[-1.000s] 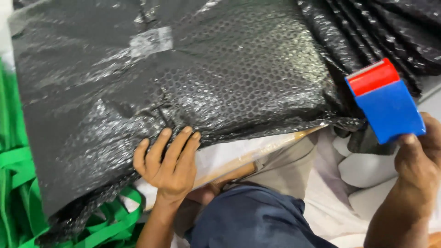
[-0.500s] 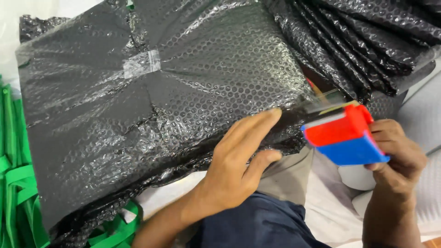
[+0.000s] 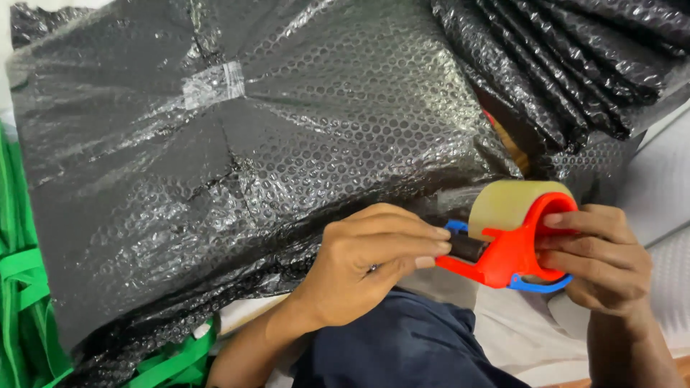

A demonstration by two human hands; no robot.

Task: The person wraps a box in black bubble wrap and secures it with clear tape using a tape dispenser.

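Fingers of right hand (image 3: 596, 259) grip light, rigid tape dispenser (image 3: 514, 248); left hand (image 3: 366, 262) fingertips pinch its sticky tape end.

We see glossy black plastic bubble wrap (image 3: 287, 129), dimpled and crinkled, patched upper left with shiny clear tape (image 3: 213, 82). Centre right, a smooth red-and-blue plastic tape dispenser (image 3: 514, 248) carries a glossy tan tape roll (image 3: 507, 201). Matt green woven straps (image 3: 21, 287) lie lower left.

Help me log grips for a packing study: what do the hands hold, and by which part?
The right hand holds the red and blue tape dispenser by its roll end. The left hand pinches its front roller end.
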